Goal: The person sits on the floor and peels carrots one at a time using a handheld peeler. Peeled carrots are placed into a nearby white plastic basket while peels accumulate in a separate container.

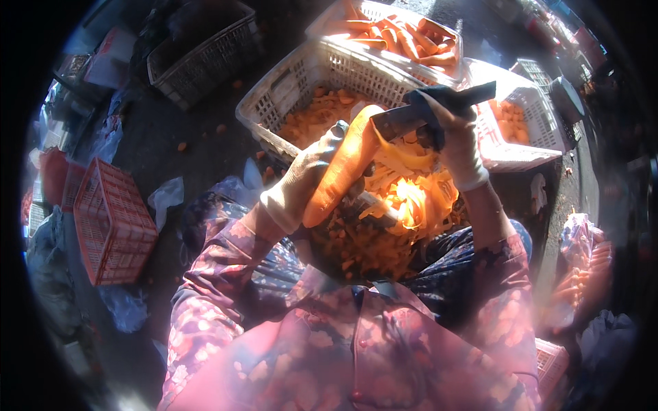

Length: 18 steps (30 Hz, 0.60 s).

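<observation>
A large carrot [342, 167] slants across the middle, held in my gloved left hand [306, 167], with the thumb along its side. In my gloved right hand [453, 126] is a dark-handled peeling blade [398, 122]. The blade lies against the carrot's far end, and a strip of peel [406, 155] hangs from it. Below both hands, a heap of carrot peelings [419, 200] glows in strong sunlight, and more shavings lie in shadow nearer my lap. Part of a pale bar or rim [383, 205] shows among them; what it belongs to is unclear.
Ahead stands a white plastic crate [370, 69] with peelings inside. Behind it, another crate [314, 23] holds many carrots. A white crate [545, 115] at right contains orange pieces. A red crate [115, 226] rests on its side at left; bagged carrots [581, 267] lie right.
</observation>
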Each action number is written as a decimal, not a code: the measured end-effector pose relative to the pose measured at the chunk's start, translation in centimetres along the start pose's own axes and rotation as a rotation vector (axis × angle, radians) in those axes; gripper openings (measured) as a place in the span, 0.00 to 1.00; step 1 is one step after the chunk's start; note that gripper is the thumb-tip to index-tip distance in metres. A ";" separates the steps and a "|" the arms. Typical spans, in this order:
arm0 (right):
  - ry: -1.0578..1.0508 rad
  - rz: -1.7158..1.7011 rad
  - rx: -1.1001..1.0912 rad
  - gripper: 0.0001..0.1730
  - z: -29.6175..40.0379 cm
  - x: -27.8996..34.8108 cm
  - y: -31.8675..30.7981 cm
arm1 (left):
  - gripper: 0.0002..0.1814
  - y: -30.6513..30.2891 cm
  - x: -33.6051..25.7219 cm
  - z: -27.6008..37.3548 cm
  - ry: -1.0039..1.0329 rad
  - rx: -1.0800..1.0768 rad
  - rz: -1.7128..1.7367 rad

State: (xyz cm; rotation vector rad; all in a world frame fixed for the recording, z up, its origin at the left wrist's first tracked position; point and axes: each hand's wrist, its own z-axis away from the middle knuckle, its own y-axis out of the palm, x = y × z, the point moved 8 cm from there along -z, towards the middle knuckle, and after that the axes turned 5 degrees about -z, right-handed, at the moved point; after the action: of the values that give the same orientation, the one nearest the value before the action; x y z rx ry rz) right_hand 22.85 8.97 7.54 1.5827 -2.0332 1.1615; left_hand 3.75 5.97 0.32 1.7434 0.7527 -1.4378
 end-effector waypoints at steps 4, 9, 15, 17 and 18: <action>0.042 0.151 -0.067 0.19 -0.2 -5.5 -1.2 | 0.21 0.9 0.0 -1.3 0.249 0.010 -0.380; 0.824 -0.485 -0.469 0.12 3.5 -15.2 -6.3 | 0.23 2.8 -1.1 0.9 -0.177 0.235 0.681; 0.489 -0.472 -0.328 0.15 3.5 -11.5 -2.5 | 0.23 -1.6 0.5 0.9 -0.034 -0.033 0.318; 0.560 -0.675 -0.331 0.15 3.4 -9.5 -1.5 | 0.23 -0.6 -2.0 0.5 0.048 -0.040 0.129; 0.693 -0.896 -0.363 0.14 3.2 -8.0 -0.7 | 0.21 -0.7 -1.8 0.5 0.002 -0.056 0.213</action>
State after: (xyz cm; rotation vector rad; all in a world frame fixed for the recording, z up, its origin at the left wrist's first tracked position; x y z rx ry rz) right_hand 26.94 11.79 0.51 1.3720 -0.8555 0.7541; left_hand 2.54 5.98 1.93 1.7255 0.5832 -1.2607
